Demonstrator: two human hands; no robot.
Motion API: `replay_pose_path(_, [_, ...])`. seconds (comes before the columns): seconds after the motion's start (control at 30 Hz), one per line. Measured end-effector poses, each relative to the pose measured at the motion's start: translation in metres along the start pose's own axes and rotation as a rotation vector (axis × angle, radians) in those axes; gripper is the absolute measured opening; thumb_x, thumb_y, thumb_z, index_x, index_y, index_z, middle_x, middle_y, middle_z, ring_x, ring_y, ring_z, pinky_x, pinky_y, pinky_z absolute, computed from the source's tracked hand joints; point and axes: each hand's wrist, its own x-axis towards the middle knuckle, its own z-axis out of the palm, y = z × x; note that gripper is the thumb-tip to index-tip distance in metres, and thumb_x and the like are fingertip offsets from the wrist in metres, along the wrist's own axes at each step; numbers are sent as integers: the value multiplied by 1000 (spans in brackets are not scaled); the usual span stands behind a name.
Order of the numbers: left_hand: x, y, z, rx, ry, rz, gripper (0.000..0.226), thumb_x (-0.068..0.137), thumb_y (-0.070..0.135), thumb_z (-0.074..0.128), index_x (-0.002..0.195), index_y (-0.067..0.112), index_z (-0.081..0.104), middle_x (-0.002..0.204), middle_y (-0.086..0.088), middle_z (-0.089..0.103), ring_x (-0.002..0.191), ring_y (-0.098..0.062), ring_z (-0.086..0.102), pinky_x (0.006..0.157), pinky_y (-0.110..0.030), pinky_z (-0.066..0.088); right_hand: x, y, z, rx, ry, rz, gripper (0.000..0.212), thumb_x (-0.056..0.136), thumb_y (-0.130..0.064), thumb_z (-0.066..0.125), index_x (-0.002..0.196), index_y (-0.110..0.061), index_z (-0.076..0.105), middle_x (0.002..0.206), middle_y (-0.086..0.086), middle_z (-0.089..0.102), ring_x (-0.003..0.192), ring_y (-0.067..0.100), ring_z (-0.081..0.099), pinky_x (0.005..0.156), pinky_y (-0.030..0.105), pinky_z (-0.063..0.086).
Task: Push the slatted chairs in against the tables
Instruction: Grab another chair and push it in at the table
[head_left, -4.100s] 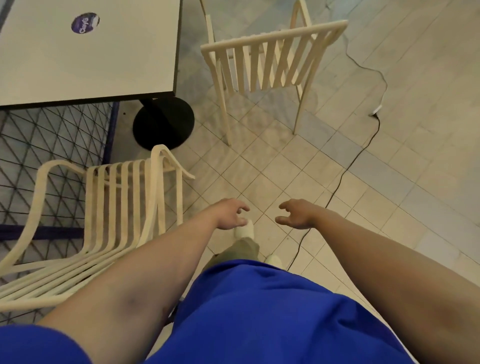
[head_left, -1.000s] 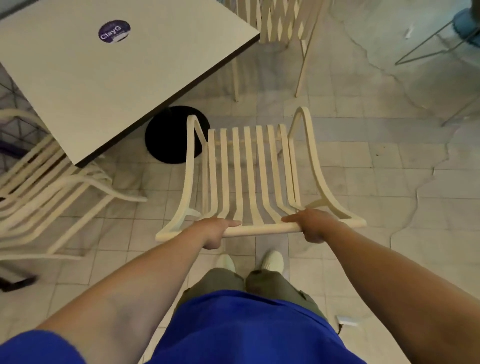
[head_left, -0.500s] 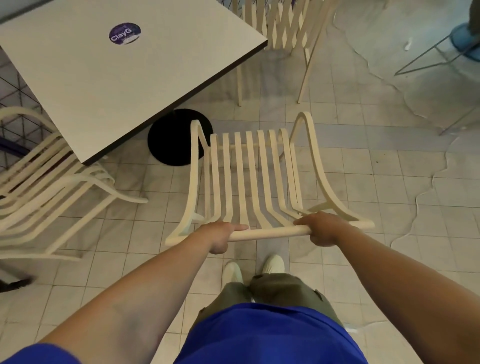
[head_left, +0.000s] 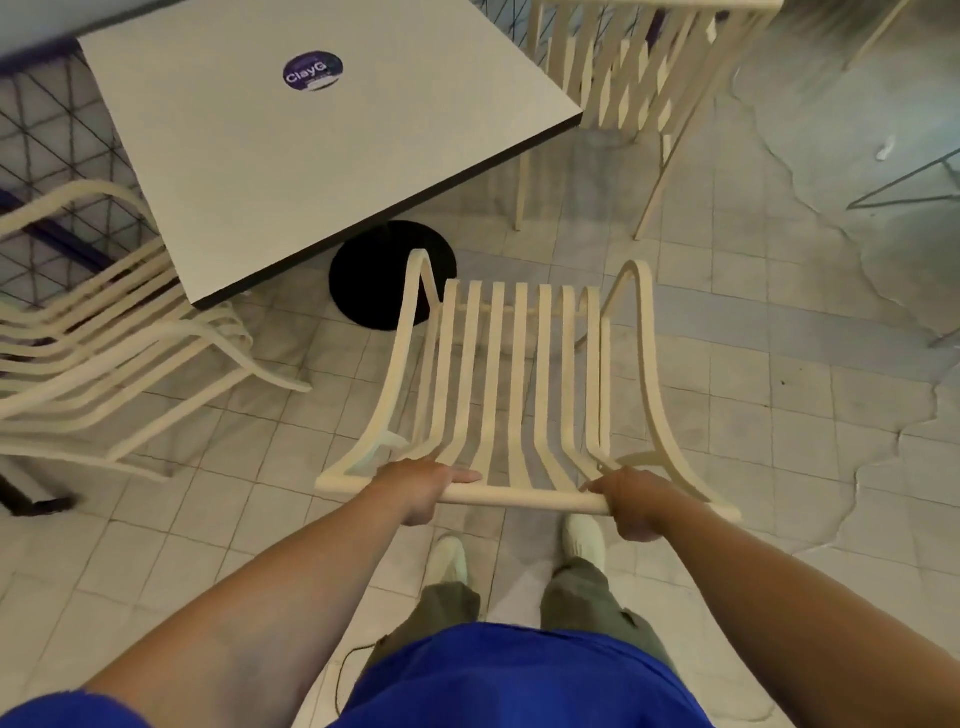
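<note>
A cream slatted chair (head_left: 519, 374) stands in front of me, its seat pointing toward the table. My left hand (head_left: 421, 486) grips the chair's top back rail on the left. My right hand (head_left: 631, 501) grips the same rail on the right. The square white table (head_left: 291, 156) with a purple round sticker (head_left: 313, 71) sits up and to the left on a black round base (head_left: 374, 280). The chair's front stands just right of the table's near corner, apart from the edge.
A second slatted chair (head_left: 104, 343) sits tucked at the table's left side. A third slatted chair (head_left: 639, 67) stands at the far right corner. A dark wire mesh fence (head_left: 47, 135) runs behind on the left. A cracked grey patch (head_left: 831, 234) covers the tiled floor on the right.
Earlier my hands hung free. They took hold of the chair's back rail, and over the last second the chair has shifted a little to the right of the table base.
</note>
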Motion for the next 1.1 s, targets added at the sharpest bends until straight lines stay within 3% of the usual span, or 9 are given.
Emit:
replay_pose_path(0.17, [1,21,-2,-48,-8,-36,87,95,0,50,147,64,24,121,1,54,87,-18,53,73,-32,47,5,27,-11,-52,-32,-82,58,84,-9,64,138,-28,50,120,2,58,103,21,60,89,32,50])
replay_pose_path(0.27, [4,40,2,-96,-2,-71,86,96,1,49,147,64,23,114,2,53,87,-19,55,74,-33,49,5,46,-23,-64,-23,-117,72,87,-9,62,150,-33,35,133,4,54,115,24,57,96,35,48])
replay_pose_path(0.4, [5,58,4,-158,2,-126,86,95,-1,46,148,63,22,110,1,51,83,-18,55,70,-31,46,10,63,-37,-97,-53,-177,82,87,-7,61,152,-42,26,135,3,53,115,24,58,97,37,50])
replay_pose_path(0.57, [0,80,16,-234,29,-174,87,95,-1,48,150,61,22,114,-2,56,83,-19,56,72,-33,49,15,77,-51,-183,-42,-225,81,88,-6,61,151,-44,28,136,3,52,115,25,58,97,37,49])
replay_pose_path(0.73, [-2,95,27,-299,68,-204,86,95,-2,50,150,58,21,105,3,52,76,-14,53,67,-30,49,22,83,-58,-229,-31,-231,81,88,-7,63,150,-48,30,130,1,55,105,21,60,92,34,51])
replay_pose_path(0.97, [4,97,28,-312,77,-208,88,94,-1,49,151,59,20,103,2,51,78,-19,56,73,-37,57,27,79,-69,-289,7,-182,83,87,-7,64,147,-53,30,130,0,56,106,20,61,92,35,51])
replay_pose_path(1.1, [3,95,27,-310,75,-194,88,94,-2,50,150,59,20,102,1,51,74,-17,55,65,-34,52,29,80,-66,-300,31,-188,81,87,-6,63,146,-52,33,128,-2,58,105,20,61,93,37,52])
